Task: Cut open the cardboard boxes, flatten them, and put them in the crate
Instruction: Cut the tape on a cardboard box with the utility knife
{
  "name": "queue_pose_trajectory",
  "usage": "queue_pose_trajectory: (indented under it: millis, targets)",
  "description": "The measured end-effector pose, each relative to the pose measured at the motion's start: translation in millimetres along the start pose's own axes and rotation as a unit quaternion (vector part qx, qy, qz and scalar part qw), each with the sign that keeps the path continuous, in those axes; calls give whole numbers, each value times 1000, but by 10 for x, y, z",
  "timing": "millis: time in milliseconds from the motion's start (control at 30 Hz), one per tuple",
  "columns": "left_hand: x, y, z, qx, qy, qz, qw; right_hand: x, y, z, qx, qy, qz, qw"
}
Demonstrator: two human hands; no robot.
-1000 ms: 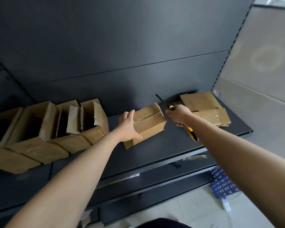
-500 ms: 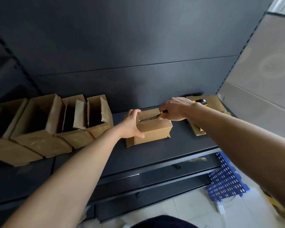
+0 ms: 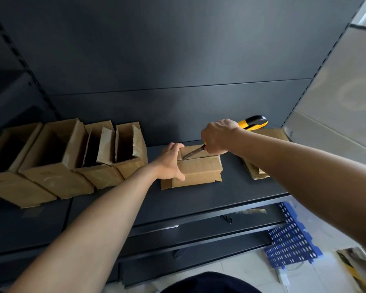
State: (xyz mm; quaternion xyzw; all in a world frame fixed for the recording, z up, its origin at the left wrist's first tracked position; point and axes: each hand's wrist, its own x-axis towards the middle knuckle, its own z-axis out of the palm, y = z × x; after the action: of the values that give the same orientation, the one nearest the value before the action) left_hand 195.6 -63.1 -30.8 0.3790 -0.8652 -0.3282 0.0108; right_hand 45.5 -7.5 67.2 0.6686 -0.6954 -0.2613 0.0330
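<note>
**Cutter on top of the closed box, mid-shelf**

The closed box (image 3: pixel 199 170) sits near the middle of the dark shelf (image 3: pixel 199 204), set back from the front lip, with a band of bare shelf at its six o'clock. At its nine o'clock, across a narrow gap, a row of open boxes (image 3: pixel 57 157) stands packed side against side, mouths towards the camera. At its three o'clock, past another bare strip, flattened cardboard (image 3: pixel 256 172) lies near the shelf's right end. At twelve o'clock the box stops just short of the back panel (image 3: pixel 156 60).

The left hand (image 3: pixel 170 163) reaches in from seven o'clock and grips the box's left end, fingers curled over the top corner and thumb down the front face. The right hand (image 3: pixel 217 137) comes from four o'clock and hovers over the box top, its fist clamped round the yellow-and-black cutter (image 3: pixel 253 122). The handle's tail pokes out towards one o'clock. The blade slants down towards eight o'clock onto the top flaps (how deep the tip sits cannot be told). The two hands are apart, though the blade tip lies just beside the left fingers.

The shelf is matt and dark, with lower ledges stepping down below its lip. At five o'clock in the view, a blue perforated crate (image 3: pixel 290 235) rests on the pale tiled floor (image 3: pixel 241 271). A light wall (image 3: pixel 336 102) closes the right side at two o'clock.
</note>
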Motion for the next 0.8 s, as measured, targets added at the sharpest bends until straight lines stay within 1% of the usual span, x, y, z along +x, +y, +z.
queue_pose_trajectory:
  millis: [100, 233, 367, 433, 567, 667, 800]
  targets:
    - [-6, 7, 12, 12, 4, -4, 1000, -35, -72, -2, -38, 7, -2, 999]
    - [-13, 3, 25, 17, 7, -13, 1000, -64, -192, 81, -71, 42, -14, 996]
    - [-24, -9, 3, 18, 5, -19, 1000, -119, -6, 222, -91, 21, -10, 996]
    - [-24, -13, -15, 22, 5, -21, 1000, -116, 141, 334, -74, 9, -4, 997]
    - [1, 2, -51, 53, 2, -17, 998, -102, 247, 454, -24, 14, 12, 1000]
    - [-32, -89, -106, 63, 4, -41, 997, -124, 342, 519, 0, 25, 22, 999]
    - [-90, -259, -189, 73, -9, -77, 994, -197, 607, 646, 2, -1, 89, 996]
